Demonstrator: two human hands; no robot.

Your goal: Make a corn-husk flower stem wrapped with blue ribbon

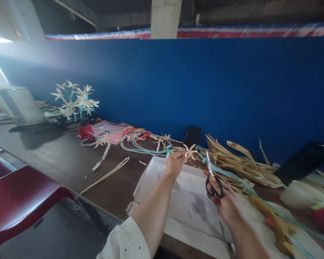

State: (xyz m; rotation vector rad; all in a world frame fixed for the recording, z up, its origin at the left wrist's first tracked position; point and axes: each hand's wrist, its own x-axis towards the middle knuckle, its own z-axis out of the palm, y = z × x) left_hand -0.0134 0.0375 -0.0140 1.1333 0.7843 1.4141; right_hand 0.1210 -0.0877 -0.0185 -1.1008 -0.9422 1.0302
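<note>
Between the closed fingers of my left hand [175, 163] is a pale husk flower [190, 152], its narrow petals spread to the right. My right hand [224, 203] grips a pair of scissors [209, 163] by the black finger loops. The blades point up and away, close to the right of the flower but apart from it. Both hands are above a white cardboard box lid [183, 201] with red pen marks. Beyond the right hand lies a heap of dry corn husks [234, 162].
A bunch of finished husk flowers [77, 99] stands at the back left, near a white kettle [21, 104]. Pale blue cords [135, 145] and pink sheets [113, 131] lie behind the lid. A yellow tool [275, 223] and white bowl [302, 194] are at right; a red chair [24, 201] at left.
</note>
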